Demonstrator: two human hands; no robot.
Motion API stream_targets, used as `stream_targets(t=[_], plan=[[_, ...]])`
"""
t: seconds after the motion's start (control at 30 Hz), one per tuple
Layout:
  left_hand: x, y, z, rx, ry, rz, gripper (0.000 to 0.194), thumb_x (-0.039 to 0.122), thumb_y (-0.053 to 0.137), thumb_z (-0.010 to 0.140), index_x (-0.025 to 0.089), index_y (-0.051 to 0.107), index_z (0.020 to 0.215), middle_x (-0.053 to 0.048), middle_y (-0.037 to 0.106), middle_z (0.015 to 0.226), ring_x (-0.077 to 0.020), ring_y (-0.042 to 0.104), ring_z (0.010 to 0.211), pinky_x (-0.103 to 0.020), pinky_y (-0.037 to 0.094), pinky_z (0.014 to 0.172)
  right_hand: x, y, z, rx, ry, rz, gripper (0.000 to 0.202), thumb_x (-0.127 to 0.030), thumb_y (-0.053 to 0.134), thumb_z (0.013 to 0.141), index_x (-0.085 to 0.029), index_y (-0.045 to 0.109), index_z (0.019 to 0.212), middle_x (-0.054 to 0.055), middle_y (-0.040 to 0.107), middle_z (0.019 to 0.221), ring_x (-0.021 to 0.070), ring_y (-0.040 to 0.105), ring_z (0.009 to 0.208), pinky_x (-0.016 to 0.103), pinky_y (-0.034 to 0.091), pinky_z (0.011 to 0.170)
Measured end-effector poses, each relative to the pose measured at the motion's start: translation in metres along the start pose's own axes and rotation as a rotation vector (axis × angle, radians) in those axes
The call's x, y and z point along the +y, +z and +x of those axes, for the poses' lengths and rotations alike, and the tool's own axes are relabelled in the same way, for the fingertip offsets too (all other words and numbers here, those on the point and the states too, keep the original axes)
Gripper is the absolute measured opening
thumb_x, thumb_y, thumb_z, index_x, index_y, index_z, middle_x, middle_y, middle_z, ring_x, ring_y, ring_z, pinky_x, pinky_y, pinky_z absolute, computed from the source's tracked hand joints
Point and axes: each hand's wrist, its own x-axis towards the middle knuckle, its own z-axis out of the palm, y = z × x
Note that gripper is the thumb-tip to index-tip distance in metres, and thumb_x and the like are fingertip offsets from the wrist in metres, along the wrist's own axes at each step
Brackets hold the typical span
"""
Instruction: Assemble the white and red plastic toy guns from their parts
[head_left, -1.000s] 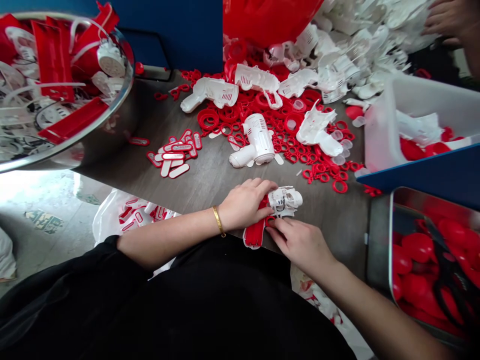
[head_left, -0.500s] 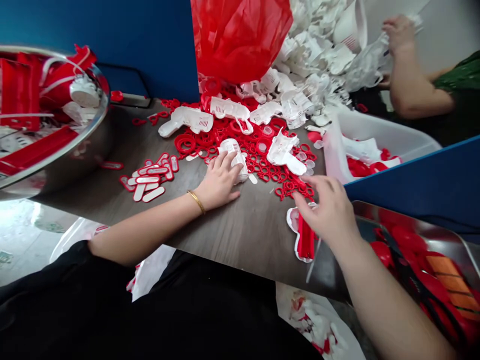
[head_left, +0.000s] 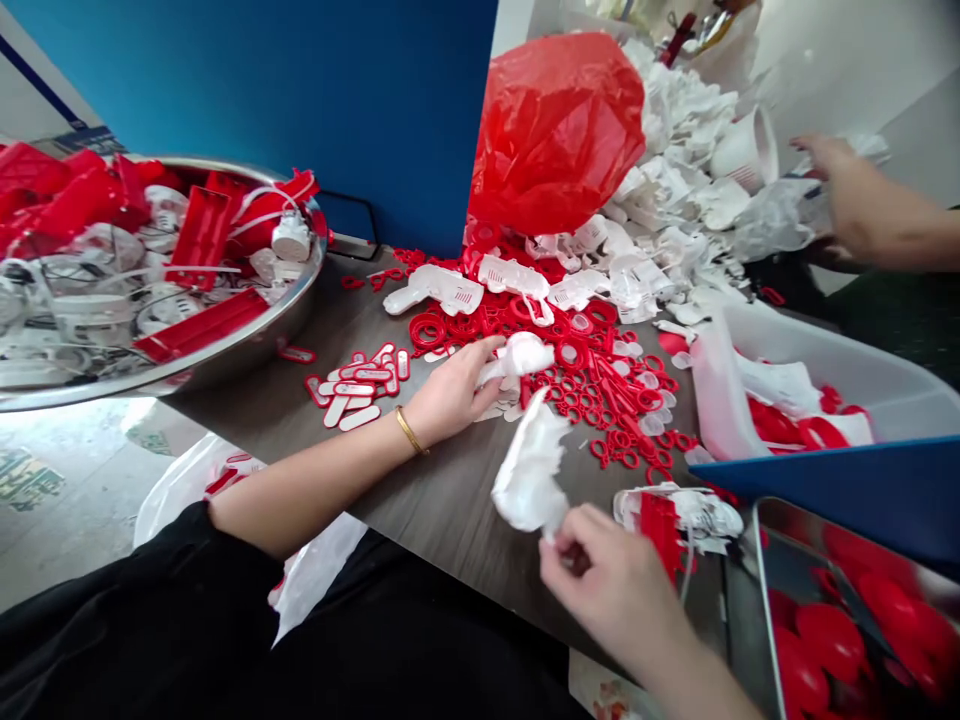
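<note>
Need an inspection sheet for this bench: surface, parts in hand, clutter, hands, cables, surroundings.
Surface: dark wood-grain tabletop, bare near the front edge.
Parts in hand: jagged white plastic shell; rounded white plastic housing.
Clutter: heaped small red plastic rings; piled red-and-white oblong tabs; round steel bowl heaped with parts.
Hands: left hand grips the housing; right hand pinches the shell's lower end.
Cables: pale flexible strands in the bowl; cable or tubing, can't tell.
Surroundings: blue partition panel; red plastic bag; another person's hand, upper right.
</note>
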Motion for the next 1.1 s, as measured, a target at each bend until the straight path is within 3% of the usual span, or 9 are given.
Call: stream_targets(t=[0.1,0.2,0.27,0.37,0.43,0.5,0.63,0.8,1.1], plan=[[-0.008,-0.007,0.013,0.117,-0.259,-0.313,0.042,0.021,0.043,0.091,0.013,0.038,0.132,-0.011,0.064,0.106,-0.0189,0.063,0.093,-0.035,0.052,0.084,-0.016,0.031,-0.018,-0.095,0.047,-0.008,0.018,-0.019,0.052,0.078,-0.023,0.047,0.061,-0.002,0.056,0.060,0.0136,0.055,0.049,0.026,0.039,0.047],[-0.016,-0.011,0.021,0.035,-0.502,-0.601,0.048,0.019,0.036,0.093,0.012,0.027,0.139,-0.006,0.067,0.084,-0.0165,0.066,0.070,-0.033,0.055,0.068,-0.014,0.037,-0.013,-0.120,0.082,-0.022,0.021,-0.025,0.055,0.083,-0.023,0.049,0.062,-0.004,0.058,0.058,0.0138,0.057,0.048,0.025,0.041,0.047],[-0.016,-0.014,0.017,-0.010,-0.528,-0.698,0.051,0.019,0.032,0.094,0.010,0.018,0.142,-0.004,0.066,0.076,-0.0171,0.067,0.064,-0.033,0.057,0.063,-0.011,0.033,-0.002,-0.064,0.070,-0.052,0.020,-0.036,0.057,0.086,-0.023,0.056,0.071,-0.002,0.062,0.064,0.0150,0.061,0.055,0.026,0.046,0.051],[-0.014,-0.021,-0.002,-0.011,-0.524,-0.816,0.058,0.020,0.029,0.094,0.011,0.006,0.146,-0.006,0.067,0.080,-0.0181,0.070,0.068,-0.034,0.058,0.063,-0.005,0.033,0.015,0.049,-0.138,-0.171,0.038,-0.049,0.056,0.085,-0.021,0.062,0.110,0.011,0.067,0.108,0.0262,0.065,0.095,0.038,0.053,0.077],[-0.013,-0.026,-0.019,-0.003,-0.501,-0.859,0.063,0.021,0.030,0.093,0.015,0.000,0.148,-0.008,0.068,0.093,-0.0172,0.070,0.071,-0.034,0.059,0.066,0.001,0.041,0.021,0.040,-0.286,-0.263,0.059,-0.052,0.055,0.084,-0.021,0.049,0.134,0.016,0.051,0.137,0.0356,0.050,0.123,0.052,0.046,0.093],[-0.015,-0.030,-0.032,-0.009,-0.470,-0.773,0.062,0.021,0.030,0.093,0.017,0.003,0.149,-0.011,0.066,0.104,-0.0171,0.070,0.076,-0.036,0.058,0.071,0.007,0.051,0.021,0.021,-0.281,-0.309,0.067,-0.052,0.052,0.086,-0.022,0.038,0.143,0.016,0.039,0.148,0.0394,0.038,0.133,0.059,0.041,0.097],[-0.017,-0.035,-0.039,-0.041,-0.389,-0.239,0.060,0.024,0.042,0.091,0.011,0.024,0.146,-0.019,0.057,0.126,-0.0264,0.059,0.112,-0.044,0.049,0.095,0.019,0.056,0.011,0.081,-0.027,-0.276,0.065,-0.046,0.043,0.092,-0.020,0.026,0.149,0.020,0.030,0.152,0.0412,0.037,0.131,0.060,0.043,0.092],[-0.006,-0.037,-0.035,-0.007,-0.304,0.297,0.060,0.032,0.058,0.084,0.012,0.041,0.138,-0.025,0.031,0.147,-0.0407,0.038,0.128,-0.060,0.034,0.101,0.023,0.042,0.000,0.096,-0.003,-0.255,0.060,-0.040,0.045,0.092,-0.021,0.027,0.147,0.020,0.035,0.146,0.0378,0.043,0.124,0.058,0.042,0.094],[0.009,-0.013,-0.047,-0.042,-0.212,0.306,0.071,0.028,0.064,0.078,0.010,0.036,0.141,-0.022,0.019,0.153,-0.0431,0.015,0.140,-0.062,0.019,0.110,-0.003,0.041,0.018,0.257,-0.098,-0.155,0.027,-0.035,0.057,0.085,-0.020,0.057,0.107,0.013,0.055,0.108,0.0298,0.053,0.102,0.050,0.046,0.087]])
